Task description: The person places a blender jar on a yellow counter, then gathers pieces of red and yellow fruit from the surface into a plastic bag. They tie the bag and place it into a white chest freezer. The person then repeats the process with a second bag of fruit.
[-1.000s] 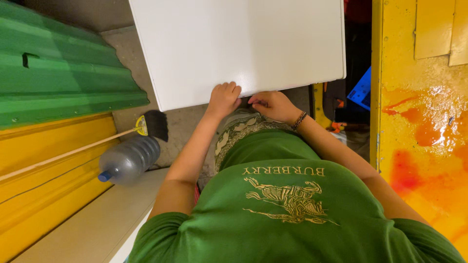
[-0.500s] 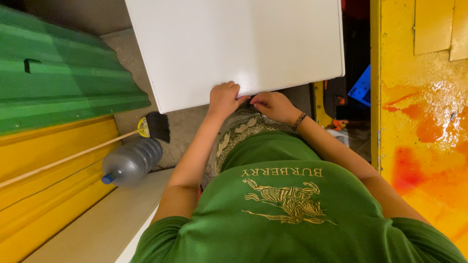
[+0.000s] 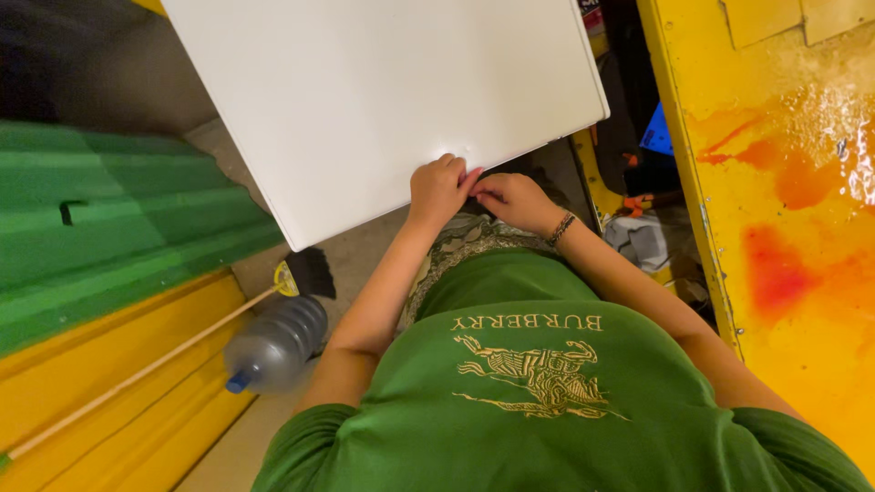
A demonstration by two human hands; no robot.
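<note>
A large, flat white rectangular panel [image 3: 383,109] with a smooth, glossy face lay ahead of a person in a green shirt, whose two hands met at its near edge. The left hand [image 3: 439,189] was curled over that edge, fingers on the white face; the right hand [image 3: 512,199] pinched beside it, its grip on the panel unclear. The panel looked stiff, broad and slippery, probably awkward rather than heavy, best held at opposite edges. Left of the panel lay a clear plastic bottle [image 3: 273,344] and a wooden-handled black broom [image 3: 305,273].
</note>
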